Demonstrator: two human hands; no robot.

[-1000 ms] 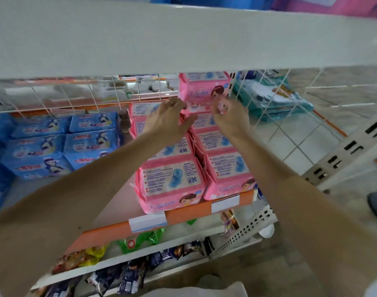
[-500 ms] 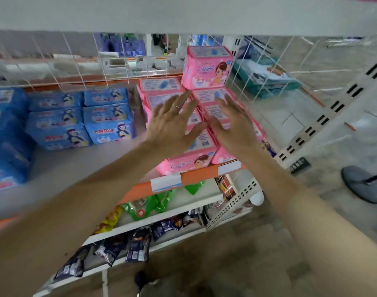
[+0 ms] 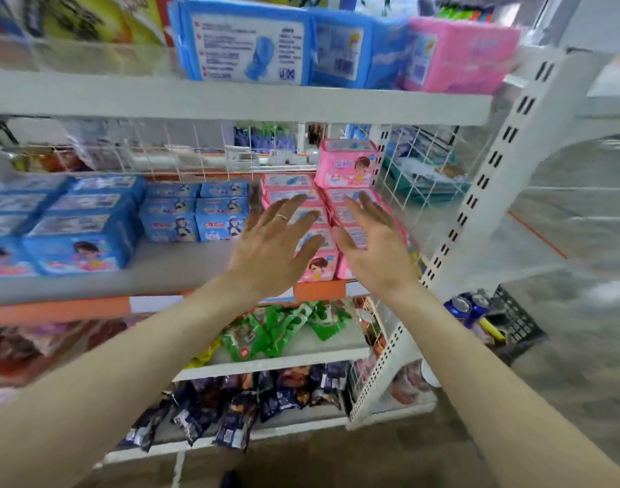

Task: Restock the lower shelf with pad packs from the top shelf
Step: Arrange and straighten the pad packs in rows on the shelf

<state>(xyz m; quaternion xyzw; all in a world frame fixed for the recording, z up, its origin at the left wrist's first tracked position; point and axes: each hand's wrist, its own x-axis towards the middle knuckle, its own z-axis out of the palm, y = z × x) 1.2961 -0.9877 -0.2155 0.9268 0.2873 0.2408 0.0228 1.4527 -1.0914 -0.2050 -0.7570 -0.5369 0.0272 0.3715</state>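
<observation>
left hand [image 3: 273,246] flat, fingers spread, empty | right hand [image 3: 375,246] same | pink pad packs [image 3: 287,183] centre frame on lower shelf [image 3: 181,272] | spare pink pack [image 3: 467,54] upper right | risk: upright pack [image 3: 349,163] topples if brushed

Crinkled green snack packets [image 3: 266,332] are heaped at lower centre of the frame, and dark blue foil sachets [image 3: 231,406] are lined up just below them. At right, a black slotted plastic crate [image 3: 519,329] is seen on the grey floor [image 3: 583,346], near a white perforated metal upright [image 3: 495,191].
</observation>
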